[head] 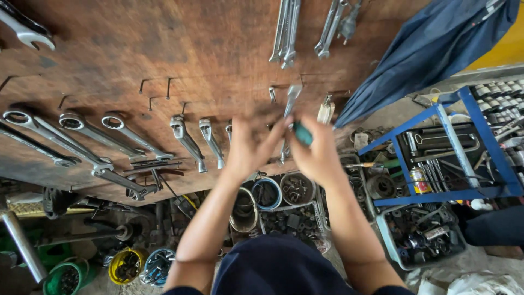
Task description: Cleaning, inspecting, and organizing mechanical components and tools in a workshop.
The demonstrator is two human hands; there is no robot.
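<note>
Both my hands are raised in front of a brown wooden tool board (136, 49). My right hand (316, 150) grips a tool with a teal-green handle (302, 134); its metal end (292, 97) points up toward a hook on the board. My left hand (252, 143) is blurred, fingers spread, touching or very close to the right hand and the tool. Ring and open-end spanners (82, 136) hang in a row on the board to the left of my hands. More spanners (286, 33) hang above them.
Below the board sit round tins (267, 194) and trays of nuts and small metal parts. A blue metal rack (453, 147) with tools stands at the right, under a dark blue folded cloth (431, 49). Yellow, green and blue tubs (128, 266) lie at the lower left.
</note>
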